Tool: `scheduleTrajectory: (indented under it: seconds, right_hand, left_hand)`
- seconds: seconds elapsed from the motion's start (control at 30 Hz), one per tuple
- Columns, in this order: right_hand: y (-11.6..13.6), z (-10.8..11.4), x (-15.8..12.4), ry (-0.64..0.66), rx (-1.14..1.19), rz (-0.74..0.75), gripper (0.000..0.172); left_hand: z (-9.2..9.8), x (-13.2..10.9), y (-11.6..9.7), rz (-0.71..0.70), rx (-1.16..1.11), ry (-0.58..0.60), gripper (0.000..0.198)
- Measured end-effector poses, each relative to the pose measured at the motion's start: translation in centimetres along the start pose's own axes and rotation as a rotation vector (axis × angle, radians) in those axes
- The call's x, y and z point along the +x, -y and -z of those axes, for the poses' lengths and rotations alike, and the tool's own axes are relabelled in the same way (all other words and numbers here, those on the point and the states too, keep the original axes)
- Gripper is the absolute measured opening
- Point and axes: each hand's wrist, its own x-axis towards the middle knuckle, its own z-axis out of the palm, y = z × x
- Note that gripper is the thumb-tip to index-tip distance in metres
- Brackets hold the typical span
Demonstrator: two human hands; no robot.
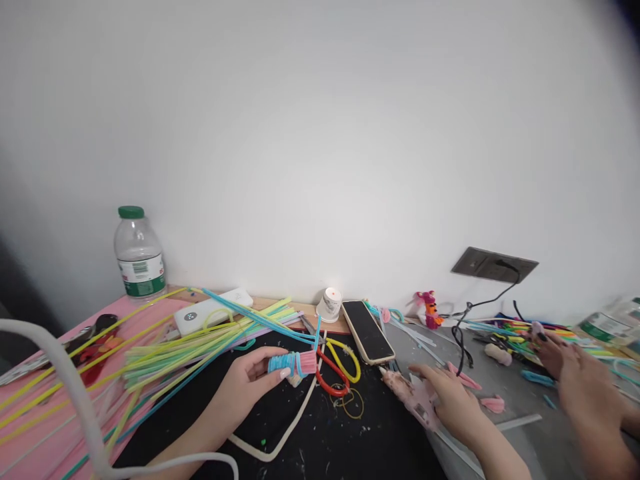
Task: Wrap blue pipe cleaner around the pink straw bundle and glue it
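Note:
My left hand (265,373) pinches a pink bundle of pipe cleaners (309,363) wrapped around with light blue pipe cleaner (283,363). One blue end sticks up from it. My right hand (453,403) is closed over a pale pink, stained tool that looks like a hot glue gun (417,403), its tip pointing left toward the phone (369,331). The palm hides part of the tool. Between my hands lie scissors with red and yellow handles (345,367), their blades partly hidden, and a thin tan loop (353,405). A cream pipe cleaner (295,423) bends across the black mat (370,447).
Yellow, green and blue pipe cleaners (170,360) spread over a pink sheet (35,447) at left, near a white power bank (213,312) and bottle (140,257). A white cup (330,305) stands by the wall. Another person's hands (575,373) are at right. A white tube (75,393) crosses the left foreground.

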Motion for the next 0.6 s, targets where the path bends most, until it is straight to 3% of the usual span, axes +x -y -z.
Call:
scheduleTrajectory:
  seconds: [0.07, 0.17, 0.37, 0.43, 0.53, 0.6]
  right_hand:
    - [0.2, -0.1, 0.3, 0.125, -0.062, 0.018, 0.07]
    - [1.0, 0.4, 0.2, 0.192, -0.078, 0.04, 0.069]
    - [2.3, 2.6, -1.8, 0.249, 0.294, 0.162, 0.049]
    - [2.1, 3.7, -2.3, 0.13, 0.402, 0.125, 0.04]
    - [2.0, 5.4, -2.1, -0.148, 0.466, -0.022, 0.029]
    - [2.7, 6.1, -1.7, -0.236, 0.487, -0.045, 0.026]
  left_hand:
    - [0.0, 0.0, -0.3, -0.003, 0.004, -0.021, 0.036]
    - [0.0, -0.1, -0.6, 0.004, 0.024, -0.065, 0.037]
    - [0.0, -0.1, -0.7, -0.002, 0.029, -0.114, 0.037]
    - [0.0, -0.1, -0.5, -0.004, 0.014, -0.112, 0.037]
    - [-0.1, 0.1, -0.1, -0.008, -0.01, -0.093, 0.036]
    - [-0.1, 0.2, 0.2, -0.009, -0.012, -0.077, 0.034]
